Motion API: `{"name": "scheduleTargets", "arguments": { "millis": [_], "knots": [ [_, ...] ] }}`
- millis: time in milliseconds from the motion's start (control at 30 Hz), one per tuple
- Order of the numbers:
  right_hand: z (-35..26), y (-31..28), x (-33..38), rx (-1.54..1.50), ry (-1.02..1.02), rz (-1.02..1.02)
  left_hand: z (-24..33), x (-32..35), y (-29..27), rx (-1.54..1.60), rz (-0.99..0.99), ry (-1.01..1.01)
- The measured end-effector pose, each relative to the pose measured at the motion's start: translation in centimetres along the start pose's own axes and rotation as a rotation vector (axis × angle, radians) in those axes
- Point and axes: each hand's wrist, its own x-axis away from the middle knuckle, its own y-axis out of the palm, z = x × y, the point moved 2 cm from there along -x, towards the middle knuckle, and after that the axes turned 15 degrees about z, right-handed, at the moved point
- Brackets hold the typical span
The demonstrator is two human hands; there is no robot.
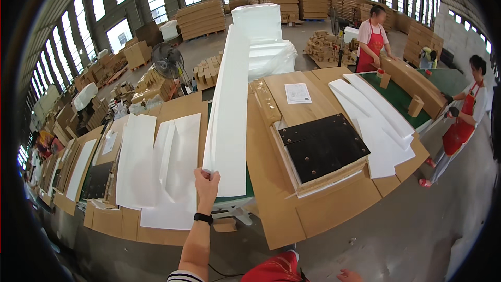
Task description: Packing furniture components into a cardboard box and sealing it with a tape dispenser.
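Note:
Long white foam sheets (229, 109) stand up in front of me, tilted and stacked together. My left hand (207, 184), with a black band at the wrist, is closed on their near lower corner. My right hand (348, 275) hangs low at the bottom edge, partly cut off; its fingers look apart and hold nothing visible. To the right of the foam sheets, an opened cardboard carton (323, 206) carries a stack of boards with a black panel (323, 143) on top. A printed sheet (297, 93) lies on a wood-coloured board behind the panel.
White foam sheets lie on cardboard at left (180, 177) and right (376, 120). A green conveyor (386, 91) runs under the cartons. Two people in red aprons handle a long carton (415, 84) at far right. A black fan (168, 61) and foam stacks (257, 21) stand behind.

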Motion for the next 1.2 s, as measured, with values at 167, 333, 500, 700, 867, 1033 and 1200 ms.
{"name": "scheduleTargets", "arguments": {
  "millis": [167, 333, 500, 700, 867, 1033, 1200],
  "knots": [
    [-6.2, -4.3, -3.1, 0.121, -0.093, 0.023, -5.1, 0.6, 4.3, 0.183, 0.012, -0.209],
    [-6.4, -7.2, -9.0, 0.242, -0.136, -0.08, -8.2, 2.2, 7.7, 0.128, -0.02, -0.371],
    [-7.9, -9.9, -12.0, 0.332, -0.092, -0.075, -10.5, 4.8, 9.8, 0.063, -0.054, -0.472],
    [-5.6, -11.5, -17.9, 0.355, -0.217, -0.214, -14.1, 6.7, 9.8, -0.621, 0.093, -0.12],
    [-9.6, -15.5, -25.4, 0.39, -0.363, -0.247, -5.2, 7.5, 10.2, -0.236, 0.082, -0.066],
    [-12.8, -22.5, -32.3, 0.246, -0.546, -0.174, 4.3, 12.8, 7.9, -0.266, 0.254, 0.009],
    [-10.3, -26.7, -40.3, 0.495, -0.477, -0.066, 9.8, 18.6, 6.2, -0.22, 0.318, 0.019]
  ]
}}
